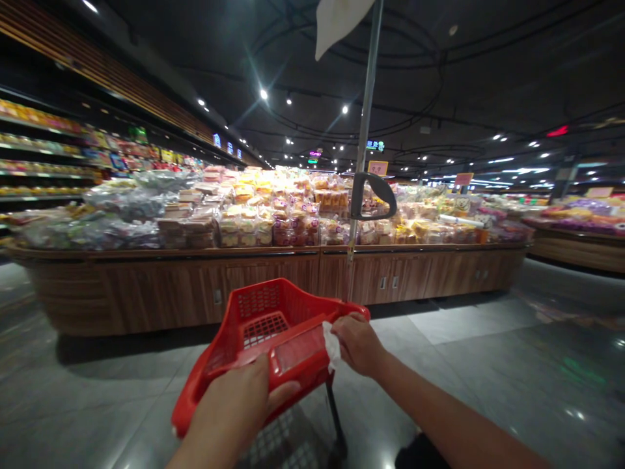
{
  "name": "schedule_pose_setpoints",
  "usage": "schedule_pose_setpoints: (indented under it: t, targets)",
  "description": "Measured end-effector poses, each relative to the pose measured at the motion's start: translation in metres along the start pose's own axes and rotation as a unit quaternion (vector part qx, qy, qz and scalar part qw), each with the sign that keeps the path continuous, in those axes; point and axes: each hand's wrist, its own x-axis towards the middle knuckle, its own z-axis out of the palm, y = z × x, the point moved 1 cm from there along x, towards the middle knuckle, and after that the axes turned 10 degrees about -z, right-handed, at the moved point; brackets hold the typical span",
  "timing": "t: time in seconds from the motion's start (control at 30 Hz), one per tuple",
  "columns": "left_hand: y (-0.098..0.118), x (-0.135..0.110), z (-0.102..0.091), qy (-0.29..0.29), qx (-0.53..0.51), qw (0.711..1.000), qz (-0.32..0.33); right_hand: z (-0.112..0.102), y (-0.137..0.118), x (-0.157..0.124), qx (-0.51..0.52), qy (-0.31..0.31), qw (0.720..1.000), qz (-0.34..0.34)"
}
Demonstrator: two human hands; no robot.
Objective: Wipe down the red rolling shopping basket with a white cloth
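A red plastic shopping cart [299,301] stands in front of me, its basket a perforated grid. My left hand [239,394] rests over the left part of its handle bar, fingers wrapped round and thumb lying along the near side. Around the right end of the handle my right hand [359,342] is closed. A crumpled white piece [332,346], like tissue or thin plastic, sticks out beside the right fingers; whether they grip it I cannot tell. Between the hands lies the handle's flat panel [300,355].
A long wooden display counter [166,286] piled with bagged goods [247,225] runs across ahead. A thin pole [367,98] with a grey loop-shaped grip [375,197] rises near the cart's right corner. Stocked shelves [41,156] are at left, another counter [581,244] at right, grey tiled floor [463,345] below.
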Motion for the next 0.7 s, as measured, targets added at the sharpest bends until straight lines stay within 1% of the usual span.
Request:
schedule_pose_setpoints:
  t: [0.1, 0.2, 0.27, 0.3, 0.37, 0.43, 0.5, 0.57, 0.6, 0.63, 0.7]
  targets:
    - [-0.019, 0.006, 0.007, 0.001, -0.02, 1.0, 0.016, 0.0, 0.013, -0.007, -0.027, 0.026, 0.998, -0.054]
    - [-0.034, 0.011, 0.01, -0.004, -0.021, 1.0, 0.016, -0.009, 0.031, -0.016, -0.029, 0.044, 0.997, -0.05]
    - [-0.038, 0.013, 0.01, -0.009, -0.023, 1.0, 0.017, -0.013, 0.038, -0.021, -0.016, 0.057, 0.998, -0.036]
    - [-0.038, 0.013, 0.01, -0.011, -0.024, 0.999, 0.018, -0.013, 0.037, -0.022, -0.011, 0.07, 0.997, -0.021]
    - [-0.036, 0.014, 0.01, -0.009, -0.025, 1.0, 0.016, -0.011, 0.026, -0.02, -0.007, 0.1, 0.994, 0.029]
    - [-0.034, 0.014, 0.01, -0.006, -0.026, 1.0, 0.012, -0.003, 0.004, -0.013, -0.011, 0.12, 0.989, 0.09]
    - [-0.034, 0.013, 0.011, -0.005, -0.025, 1.0, 0.008, 0.005, -0.019, -0.006, -0.009, 0.113, 0.987, 0.118]
    - [-0.034, 0.012, 0.01, -0.002, -0.023, 1.0, 0.008, 0.011, -0.033, -0.002, -0.012, 0.108, 0.988, 0.108]
    - [-0.034, 0.011, 0.009, -0.001, -0.023, 1.0, 0.009, 0.013, -0.034, -0.003, -0.017, 0.107, 0.99, 0.09]
    - [-0.034, 0.01, 0.008, -0.002, -0.024, 1.0, 0.01, 0.014, -0.031, -0.006, -0.026, 0.108, 0.991, 0.07]
    - [-0.034, 0.009, 0.005, -0.009, -0.022, 1.0, 0.01, 0.012, -0.015, -0.017, -0.046, 0.118, 0.991, 0.039]
